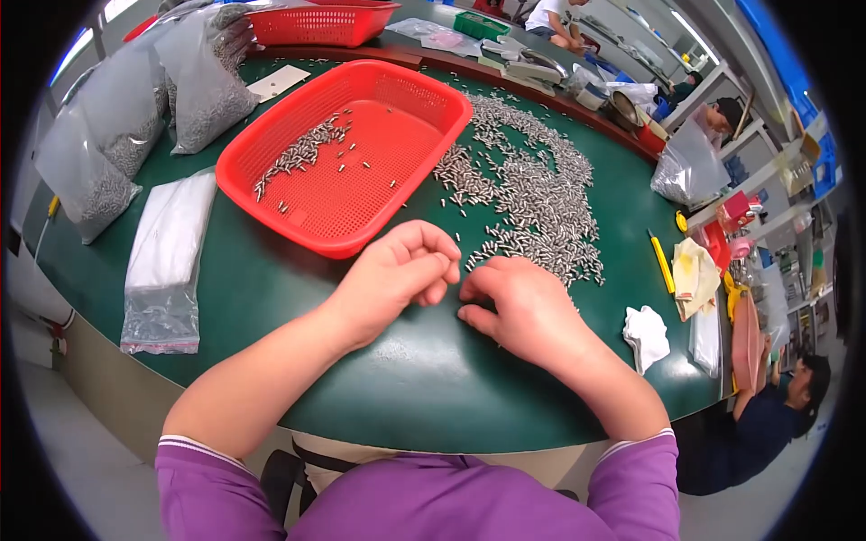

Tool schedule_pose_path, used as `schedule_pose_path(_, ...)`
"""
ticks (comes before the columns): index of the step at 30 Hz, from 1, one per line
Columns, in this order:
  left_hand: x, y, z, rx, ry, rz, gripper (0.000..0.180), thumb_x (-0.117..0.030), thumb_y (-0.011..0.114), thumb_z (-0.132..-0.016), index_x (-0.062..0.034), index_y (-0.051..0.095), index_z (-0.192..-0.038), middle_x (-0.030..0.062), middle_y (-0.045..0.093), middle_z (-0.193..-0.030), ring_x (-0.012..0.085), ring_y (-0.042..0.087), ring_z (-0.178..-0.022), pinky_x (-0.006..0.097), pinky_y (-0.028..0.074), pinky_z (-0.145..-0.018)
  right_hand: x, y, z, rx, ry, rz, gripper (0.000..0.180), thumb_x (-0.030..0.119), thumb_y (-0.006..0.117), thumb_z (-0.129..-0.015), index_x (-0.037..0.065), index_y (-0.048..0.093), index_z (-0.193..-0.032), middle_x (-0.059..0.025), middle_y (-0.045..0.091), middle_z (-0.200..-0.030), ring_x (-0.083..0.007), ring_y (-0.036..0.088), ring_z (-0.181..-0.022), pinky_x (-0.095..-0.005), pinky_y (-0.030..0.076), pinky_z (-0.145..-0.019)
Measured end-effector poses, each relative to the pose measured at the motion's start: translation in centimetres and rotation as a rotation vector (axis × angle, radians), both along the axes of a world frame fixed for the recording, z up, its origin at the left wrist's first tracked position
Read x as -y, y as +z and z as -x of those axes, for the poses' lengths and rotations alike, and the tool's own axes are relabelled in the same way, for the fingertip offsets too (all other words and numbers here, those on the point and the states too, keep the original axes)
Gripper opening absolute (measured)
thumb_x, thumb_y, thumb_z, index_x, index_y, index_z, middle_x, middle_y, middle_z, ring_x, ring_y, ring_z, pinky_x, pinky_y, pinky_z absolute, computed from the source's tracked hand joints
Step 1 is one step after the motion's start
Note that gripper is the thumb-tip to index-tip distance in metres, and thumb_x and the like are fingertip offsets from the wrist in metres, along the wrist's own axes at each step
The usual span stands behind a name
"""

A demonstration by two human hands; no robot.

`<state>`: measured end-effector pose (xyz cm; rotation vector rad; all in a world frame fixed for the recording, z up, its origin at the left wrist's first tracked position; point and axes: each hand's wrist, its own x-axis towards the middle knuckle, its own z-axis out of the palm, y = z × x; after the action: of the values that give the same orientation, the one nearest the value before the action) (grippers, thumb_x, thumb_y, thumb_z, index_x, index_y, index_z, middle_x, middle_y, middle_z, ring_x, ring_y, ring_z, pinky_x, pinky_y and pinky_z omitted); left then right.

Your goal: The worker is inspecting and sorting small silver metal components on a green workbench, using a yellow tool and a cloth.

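Left grip: fingers curled in, thumb close to forefinger; can't tell if a part is pinched there. Right grip: knuckles up, fingers bent, small gap between thumb and forefinger; palm hidden, can't tell if anything is in it. Hands near each other, not touching, just over the near edge of the pile.

Small metal parts lie loose in a wide spread on the green surface, ahead of the right hand and right of the red basket. Smaller batch inside the basket, mostly left side.

Handling, judged by looks: each part light, hard, stiff, not fragile; smooth and shiny, so probably slippery and apt to roll. Best hold: fingertips across the middle of the barrel, one at a time, or scoop several with a cupped hand. In bulk likely heavy. Basket looks like stiff thin plastic; take it by the rim on opposite sides.

Around: clear bags of similar parts upper left, flat white pack left of the basket, yellow cutter and crumpled white cloth on the right.
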<state>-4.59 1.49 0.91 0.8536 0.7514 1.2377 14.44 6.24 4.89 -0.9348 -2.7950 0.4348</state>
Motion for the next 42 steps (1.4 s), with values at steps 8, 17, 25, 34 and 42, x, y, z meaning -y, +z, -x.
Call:
schedule_pose_path(8, 0.1, -0.5, 0.1, -0.098, -0.043, 0.082, 0.009, -0.008, 0.054, -0.092, -0.0074, 0.052, -0.101, 0.0016, 0.060, -0.087, 0.0063, 0.053, -0.067, 0.020, 0.042, -0.059, -1.5, 0.4, 0.7, -0.047, 0.072, 0.056, 0.008, 0.012, 0.065, -0.078, 0.006, 0.064, -0.084, -0.0113, 0.061, -0.081, -0.0313, 0.060, -0.082, -0.0419, 0.050, -0.074)
schedule_pose_path(17, 0.7, -0.2, -0.2, -0.018, -0.210, 0.215, 0.017, -0.018, 0.052, -0.096, -0.0057, 0.051, -0.108, 0.0045, 0.061, -0.092, 0.0095, 0.056, -0.072, 0.024, 0.045, -0.065, -2.9, -0.3, -0.1, -0.467, 0.068, 0.395, 0.010, 0.007, 0.065, -0.085, 0.006, 0.065, -0.095, -0.0061, 0.058, -0.088, -0.0178, 0.058, -0.079, -0.0285, 0.049, -0.069)
schedule_pose_path(25, 0.7, -0.1, -0.2, 0.064, -0.214, 0.248, 0.017, -0.019, 0.050, -0.097, -0.0056, 0.050, -0.108, 0.0038, 0.059, -0.095, 0.0092, 0.054, -0.074, 0.024, 0.044, -0.068, -3.7, -1.0, 0.0, -0.510, 0.161, 0.384, 0.012, 0.008, 0.068, -0.084, 0.007, 0.069, -0.096, -0.0052, 0.059, -0.090, -0.0178, 0.059, -0.086, -0.0285, 0.050, -0.073)
schedule_pose_path(34, 0.8, -0.5, -0.3, 0.011, -0.204, 0.220, 0.015, -0.019, 0.052, -0.096, -0.0058, 0.050, -0.104, 0.0019, 0.058, -0.088, 0.0060, 0.046, -0.064, 0.021, 0.036, -0.057, -3.1, -1.0, 0.1, -0.533, 0.169, 0.432, 0.020, 0.002, 0.069, -0.081, 0.007, 0.071, -0.101, -0.0030, 0.060, -0.087, -0.0154, 0.058, -0.084, -0.0276, 0.047, -0.074)
schedule_pose_path(42, 0.7, -0.7, 0.0, 0.015, -0.211, 0.185, 0.014, -0.018, 0.044, -0.099, -0.0073, 0.053, -0.103, 0.0056, 0.059, -0.089, 0.0085, 0.047, -0.065, 0.022, 0.036, -0.060, -4.2, -0.3, -0.2, -0.459, -0.059, 0.021, 0.029, 0.004, 0.067, -0.078, 0.008, 0.063, -0.107, -0.0085, 0.056, -0.089, -0.0247, 0.059, -0.082, -0.0349, 0.050, -0.071)
